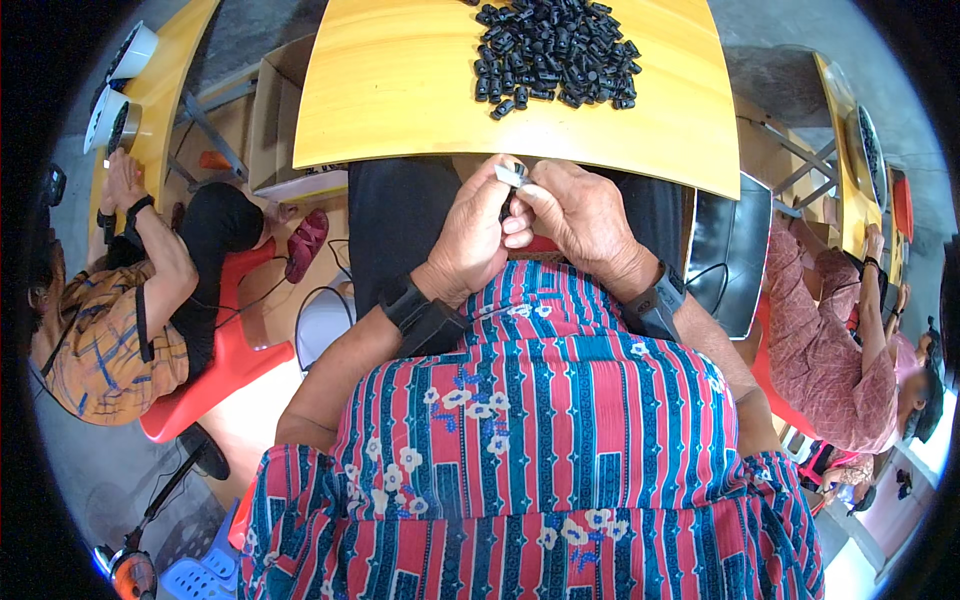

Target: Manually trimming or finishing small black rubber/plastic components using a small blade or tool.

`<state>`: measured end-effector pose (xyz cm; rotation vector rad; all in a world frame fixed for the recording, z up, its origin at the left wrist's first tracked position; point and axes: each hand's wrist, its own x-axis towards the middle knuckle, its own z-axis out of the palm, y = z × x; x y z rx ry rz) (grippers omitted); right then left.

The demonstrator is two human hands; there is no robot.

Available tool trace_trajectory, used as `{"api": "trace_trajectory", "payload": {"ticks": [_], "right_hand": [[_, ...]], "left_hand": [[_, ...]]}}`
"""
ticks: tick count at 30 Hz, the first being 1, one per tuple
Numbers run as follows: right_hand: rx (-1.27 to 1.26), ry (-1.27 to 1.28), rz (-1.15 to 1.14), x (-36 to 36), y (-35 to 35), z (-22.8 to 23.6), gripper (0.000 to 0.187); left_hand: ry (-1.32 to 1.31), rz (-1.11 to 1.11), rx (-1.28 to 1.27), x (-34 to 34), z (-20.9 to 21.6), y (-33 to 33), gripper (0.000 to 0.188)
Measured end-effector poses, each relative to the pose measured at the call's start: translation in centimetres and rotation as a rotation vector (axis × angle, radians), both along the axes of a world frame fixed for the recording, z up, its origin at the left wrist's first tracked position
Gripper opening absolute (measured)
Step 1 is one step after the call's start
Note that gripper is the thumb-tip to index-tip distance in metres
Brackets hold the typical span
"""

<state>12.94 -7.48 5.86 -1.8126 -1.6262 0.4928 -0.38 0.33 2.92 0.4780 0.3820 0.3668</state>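
Observation:
Just off the near edge of the table, my two hands meet in front of my chest. My left hand (468, 232) is closed, with its thumb and fingers around a small black piece (506, 211) that is mostly hidden. My right hand (588, 216) is also closed, its thumb and forefinger pinching a small whitish flat piece (509, 176) at the left fingertips. How the two pieces meet cannot be made out. A heap of small black plastic cord locks (556, 54) lies farther off on the yellow tabletop (400, 95).
A cardboard box (277, 115) stands left of the table, and a black glossy panel (728, 255) is at its right. One person (120, 310) sits at a side table on the left, another person (835, 330) on the right. A red slipper (306, 245) lies at left.

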Motion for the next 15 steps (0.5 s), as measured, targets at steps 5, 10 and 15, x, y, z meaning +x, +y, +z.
{"api": "trace_trajectory", "payload": {"ticks": [5,10,15], "right_hand": [[0.023,-0.032,0.021,0.26,-0.05,-0.04,0.023],[0.024,-0.119,0.034,0.37,0.06,0.37,0.022],[0.009,-0.046,0.015,0.25,0.29,0.4,0.024]], "left_hand": [[-0.01,-0.003,-0.03,-0.01,-0.2,-0.04,0.02],[0.0,-0.002,-0.025,0.06,0.22,0.07,0.02],[-0.004,-0.004,-0.008,0.02,0.14,0.12,0.02]]}}
